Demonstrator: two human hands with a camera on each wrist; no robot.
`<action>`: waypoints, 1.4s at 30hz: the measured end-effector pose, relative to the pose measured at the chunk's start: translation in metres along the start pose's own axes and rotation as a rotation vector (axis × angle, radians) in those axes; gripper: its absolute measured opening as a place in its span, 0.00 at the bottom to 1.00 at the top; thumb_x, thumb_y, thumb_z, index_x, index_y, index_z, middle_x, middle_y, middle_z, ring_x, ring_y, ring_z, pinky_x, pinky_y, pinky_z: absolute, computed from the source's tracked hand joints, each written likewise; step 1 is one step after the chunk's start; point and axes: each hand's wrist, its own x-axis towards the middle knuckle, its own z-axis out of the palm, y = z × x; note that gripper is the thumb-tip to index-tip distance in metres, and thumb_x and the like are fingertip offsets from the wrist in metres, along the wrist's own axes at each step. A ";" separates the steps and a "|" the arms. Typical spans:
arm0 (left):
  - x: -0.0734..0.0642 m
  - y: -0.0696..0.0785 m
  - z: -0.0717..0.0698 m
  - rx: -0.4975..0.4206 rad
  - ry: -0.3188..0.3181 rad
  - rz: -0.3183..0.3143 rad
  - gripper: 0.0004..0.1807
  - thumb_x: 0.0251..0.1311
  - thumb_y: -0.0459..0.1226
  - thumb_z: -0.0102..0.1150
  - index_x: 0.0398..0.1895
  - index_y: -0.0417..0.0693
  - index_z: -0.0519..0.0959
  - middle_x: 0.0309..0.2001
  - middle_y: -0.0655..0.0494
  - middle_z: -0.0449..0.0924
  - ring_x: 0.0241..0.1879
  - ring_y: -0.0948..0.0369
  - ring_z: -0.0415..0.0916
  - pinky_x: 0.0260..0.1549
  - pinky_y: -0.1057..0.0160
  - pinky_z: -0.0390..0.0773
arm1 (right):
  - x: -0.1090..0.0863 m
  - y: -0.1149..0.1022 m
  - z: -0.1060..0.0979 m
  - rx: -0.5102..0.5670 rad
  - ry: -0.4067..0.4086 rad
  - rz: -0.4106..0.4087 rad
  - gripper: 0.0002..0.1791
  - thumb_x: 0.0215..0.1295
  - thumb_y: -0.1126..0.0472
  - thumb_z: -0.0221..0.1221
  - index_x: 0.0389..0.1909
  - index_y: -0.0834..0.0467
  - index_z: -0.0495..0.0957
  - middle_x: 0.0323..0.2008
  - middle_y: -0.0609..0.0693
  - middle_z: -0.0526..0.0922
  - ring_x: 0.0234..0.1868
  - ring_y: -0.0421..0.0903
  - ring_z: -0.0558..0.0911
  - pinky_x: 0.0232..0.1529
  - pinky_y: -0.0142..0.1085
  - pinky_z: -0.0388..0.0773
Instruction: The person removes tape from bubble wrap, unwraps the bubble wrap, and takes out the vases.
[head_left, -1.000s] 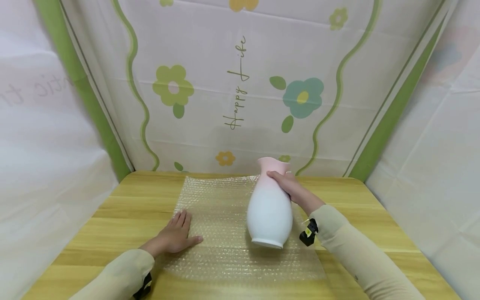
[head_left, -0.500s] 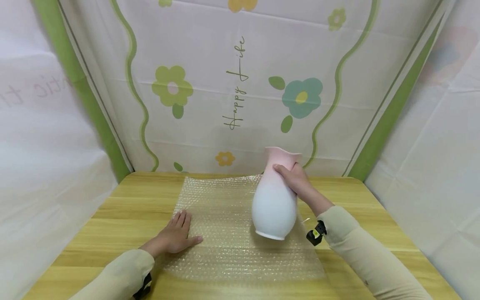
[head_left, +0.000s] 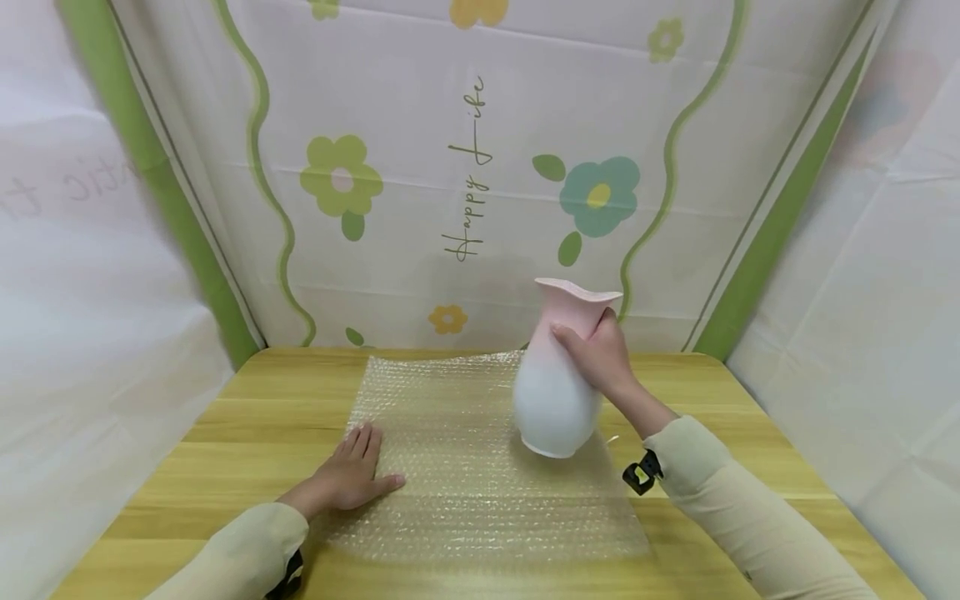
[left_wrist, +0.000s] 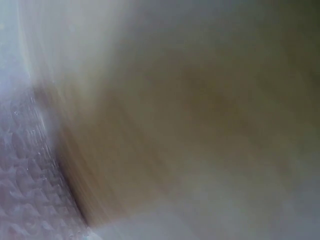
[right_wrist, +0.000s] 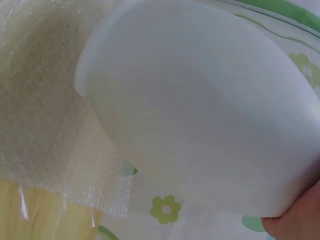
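Observation:
A vase point(head_left: 557, 392), pink at its wavy mouth and white below, is held by the neck in my right hand point(head_left: 603, 354). It tilts slightly, its base over the right part of a clear bubble wrap sheet point(head_left: 450, 467). In the right wrist view the white body of the vase point(right_wrist: 200, 110) fills the middle, with part of the hand point(right_wrist: 300, 217) at the lower right corner. My left hand point(head_left: 351, 473) lies flat with fingers spread on the left edge of the bubble wrap. The left wrist view is blurred, showing bubble wrap point(left_wrist: 22, 170) at its left side.
The sheet lies spread on a wooden table point(head_left: 247, 442). Behind the table hangs a white cloth point(head_left: 405, 275) printed with flowers and lettering, and white cloth sides with green strips stand at left and right.
My right hand has raised the vase and moved it a little right and toward the back, tipping its mouth rightward. The left hand has stayed in place on the bubble wrap.

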 end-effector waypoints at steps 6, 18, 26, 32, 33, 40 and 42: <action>-0.004 0.005 -0.005 -0.081 -0.002 0.024 0.57 0.63 0.66 0.45 0.71 0.22 0.44 0.71 0.22 0.35 0.70 0.31 0.31 0.64 0.34 0.38 | -0.002 0.005 -0.001 0.037 0.085 -0.135 0.38 0.56 0.53 0.68 0.59 0.68 0.60 0.45 0.64 0.75 0.41 0.56 0.78 0.38 0.50 0.79; 0.003 0.000 0.004 0.018 0.028 0.011 0.56 0.64 0.67 0.42 0.72 0.25 0.45 0.73 0.26 0.37 0.72 0.35 0.34 0.66 0.37 0.43 | -0.005 0.017 -0.004 0.104 0.196 -0.270 0.38 0.51 0.59 0.71 0.58 0.68 0.62 0.46 0.61 0.77 0.42 0.51 0.78 0.41 0.42 0.77; 0.001 0.003 0.002 0.014 0.027 0.014 0.57 0.64 0.67 0.43 0.72 0.24 0.45 0.72 0.26 0.37 0.71 0.34 0.34 0.66 0.38 0.42 | -0.011 0.009 -0.011 0.126 0.227 -0.345 0.39 0.49 0.67 0.72 0.60 0.69 0.62 0.48 0.61 0.77 0.42 0.43 0.77 0.42 0.30 0.74; -0.001 0.004 -0.001 0.002 0.020 0.005 0.56 0.64 0.66 0.44 0.72 0.24 0.44 0.73 0.26 0.36 0.72 0.35 0.33 0.67 0.38 0.41 | -0.021 -0.006 -0.019 0.136 0.232 -0.386 0.40 0.49 0.70 0.70 0.61 0.69 0.61 0.48 0.63 0.77 0.43 0.42 0.77 0.44 0.30 0.74; -0.001 0.003 0.000 -0.001 0.022 0.004 0.57 0.64 0.66 0.44 0.72 0.24 0.44 0.73 0.26 0.36 0.72 0.35 0.33 0.67 0.38 0.41 | -0.023 -0.011 -0.020 0.136 0.229 -0.389 0.40 0.49 0.71 0.69 0.61 0.71 0.60 0.48 0.64 0.76 0.43 0.42 0.77 0.44 0.30 0.74; 0.002 -0.003 0.004 0.007 0.041 0.006 0.57 0.63 0.67 0.44 0.72 0.25 0.45 0.73 0.27 0.36 0.72 0.35 0.33 0.66 0.38 0.42 | -0.024 -0.010 -0.027 0.113 0.267 -0.405 0.40 0.47 0.72 0.70 0.61 0.71 0.60 0.49 0.63 0.77 0.43 0.38 0.76 0.45 0.30 0.74; 0.003 -0.003 0.005 0.008 0.039 0.006 0.57 0.63 0.67 0.43 0.73 0.25 0.44 0.73 0.27 0.36 0.72 0.35 0.33 0.66 0.38 0.41 | -0.022 -0.008 -0.029 0.118 0.282 -0.411 0.40 0.46 0.72 0.70 0.60 0.71 0.60 0.48 0.64 0.77 0.43 0.37 0.76 0.46 0.29 0.73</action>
